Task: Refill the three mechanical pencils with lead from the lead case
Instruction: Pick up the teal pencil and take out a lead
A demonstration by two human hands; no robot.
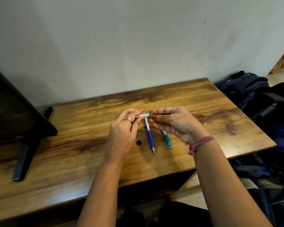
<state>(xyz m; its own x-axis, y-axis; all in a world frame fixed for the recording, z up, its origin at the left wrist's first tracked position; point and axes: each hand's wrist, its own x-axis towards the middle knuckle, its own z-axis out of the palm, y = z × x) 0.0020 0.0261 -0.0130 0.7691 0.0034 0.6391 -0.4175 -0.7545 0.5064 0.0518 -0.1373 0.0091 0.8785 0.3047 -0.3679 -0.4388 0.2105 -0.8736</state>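
My left hand holds a thin grey lead case level above the wooden table. My right hand pinches the case's dark right end with thumb and fingers. Under the hands lies a blue-grip mechanical pencil, tip toward me. A green-grip pencil lies to its right, partly under my right hand. A bit of another blue pencil shows just left of the blue one, mostly hidden. A small black cap sits on the table left of the pencils.
A dark monitor on a black stand fills the table's left side. Dark bags and a chair armrest stand off the right edge. A pale wall runs behind the table.
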